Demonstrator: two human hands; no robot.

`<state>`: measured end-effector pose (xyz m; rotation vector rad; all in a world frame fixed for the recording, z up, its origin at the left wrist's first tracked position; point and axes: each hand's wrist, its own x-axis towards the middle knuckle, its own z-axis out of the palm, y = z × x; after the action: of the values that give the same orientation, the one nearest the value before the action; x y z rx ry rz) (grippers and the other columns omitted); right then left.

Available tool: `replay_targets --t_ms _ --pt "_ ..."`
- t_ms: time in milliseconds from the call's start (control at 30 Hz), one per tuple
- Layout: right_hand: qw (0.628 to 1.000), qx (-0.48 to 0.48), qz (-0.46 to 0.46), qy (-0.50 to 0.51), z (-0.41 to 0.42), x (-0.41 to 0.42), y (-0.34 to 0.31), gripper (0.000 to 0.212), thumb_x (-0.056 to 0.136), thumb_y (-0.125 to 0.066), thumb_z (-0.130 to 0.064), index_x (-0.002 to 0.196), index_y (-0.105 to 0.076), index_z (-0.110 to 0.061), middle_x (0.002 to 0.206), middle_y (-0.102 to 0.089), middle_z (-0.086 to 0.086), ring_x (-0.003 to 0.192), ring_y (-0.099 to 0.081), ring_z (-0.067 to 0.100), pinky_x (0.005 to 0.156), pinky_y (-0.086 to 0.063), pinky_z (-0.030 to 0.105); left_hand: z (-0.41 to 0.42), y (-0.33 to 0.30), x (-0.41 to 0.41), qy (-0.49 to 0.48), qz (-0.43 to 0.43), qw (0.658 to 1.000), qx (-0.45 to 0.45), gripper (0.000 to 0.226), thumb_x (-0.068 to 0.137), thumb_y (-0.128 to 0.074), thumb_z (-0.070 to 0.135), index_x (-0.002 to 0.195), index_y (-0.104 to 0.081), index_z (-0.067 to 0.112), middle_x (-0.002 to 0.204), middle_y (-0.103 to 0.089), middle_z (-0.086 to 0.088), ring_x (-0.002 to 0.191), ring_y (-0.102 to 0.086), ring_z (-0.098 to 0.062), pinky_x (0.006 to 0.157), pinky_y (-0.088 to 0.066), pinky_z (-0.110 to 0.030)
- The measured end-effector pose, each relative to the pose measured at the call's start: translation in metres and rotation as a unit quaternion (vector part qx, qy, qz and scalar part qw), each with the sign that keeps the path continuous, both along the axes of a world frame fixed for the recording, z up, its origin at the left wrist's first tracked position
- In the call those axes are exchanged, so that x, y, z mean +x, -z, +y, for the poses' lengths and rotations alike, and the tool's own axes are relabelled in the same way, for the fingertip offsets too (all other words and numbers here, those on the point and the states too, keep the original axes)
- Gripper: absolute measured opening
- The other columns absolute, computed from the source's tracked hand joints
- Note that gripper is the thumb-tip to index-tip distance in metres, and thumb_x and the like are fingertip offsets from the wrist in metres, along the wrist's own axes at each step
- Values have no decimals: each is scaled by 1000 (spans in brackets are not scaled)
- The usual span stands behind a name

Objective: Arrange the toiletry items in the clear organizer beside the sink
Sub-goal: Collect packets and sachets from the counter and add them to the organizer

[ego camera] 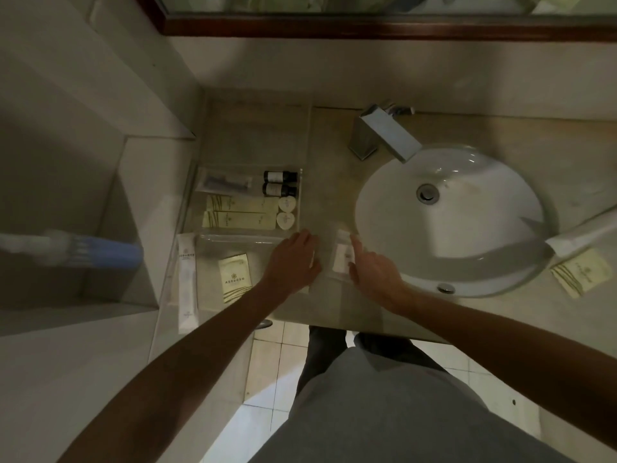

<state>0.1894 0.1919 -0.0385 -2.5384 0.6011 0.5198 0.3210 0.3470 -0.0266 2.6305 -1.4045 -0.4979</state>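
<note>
Clear organizer left of sink, holding two dark bottles, two cream boxes, two heart soaps. Left hand flat, loose, at organizer's near right corner. Right hand fingers pressing clear packet between organizer and sink; grip unclear.

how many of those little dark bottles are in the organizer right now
2: both lie side by side in the clear organizer's far right corner, one dark bottle behind the other. None seem hidden.

Clear organizer with bottles, boxes flat.
</note>
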Motion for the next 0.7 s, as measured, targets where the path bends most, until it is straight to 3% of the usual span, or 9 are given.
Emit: replay_targets --t_ms 67,200,400,533,700 --pt "999 14 -29 27 -7 -2 -5 63 96 -48 -20 152 -19 -16 80 -63 7 60 -55 22 57 -40 33 -9 7 -12 -51 36 998 28 58 87 -54 53 126 -46 11 122 -53 -8 106 -56 -23 83 -52 -37" --pt "997 -20 -60 48 -30 -8 -3 48 94 -46 -27 141 -36 -18 77 -66 6 64 -62 27 61 -53 40 -42 19 -42 -98 43 993 51 83 72 -62 70 123 -45 6 118 -51 -12 102 -54 -25 76 -51 -37" --pt "993 -49 -73 82 -66 -16 -6 41 91 -50 -29 131 -46 -20 80 -68 3 70 -64 25 63 -52 36 -79 21 -63 -84 62 993 59 64 66 -78 31 118 -50 9 116 -51 -13 102 -50 -28 81 -42 -37" --pt "992 -43 -66 98 -83 -27 1 37 92 -51 -28 128 -48 -21 79 -66 1 66 -60 20 60 -44 31 -71 20 -57 -41 35 997 55 56 67 -77 29 114 -51 12 111 -53 -11 99 -52 -28 81 -43 -38" --pt "994 -7 -67 92 -84 -25 3 35 92 -55 -27 126 -51 -22 81 -67 -1 69 -61 18 67 -54 38 -39 -11 2 20 -16 999 -26 51 69 -62 27 118 -53 11 109 -59 -9 100 -54 -28 89 -43 -41"
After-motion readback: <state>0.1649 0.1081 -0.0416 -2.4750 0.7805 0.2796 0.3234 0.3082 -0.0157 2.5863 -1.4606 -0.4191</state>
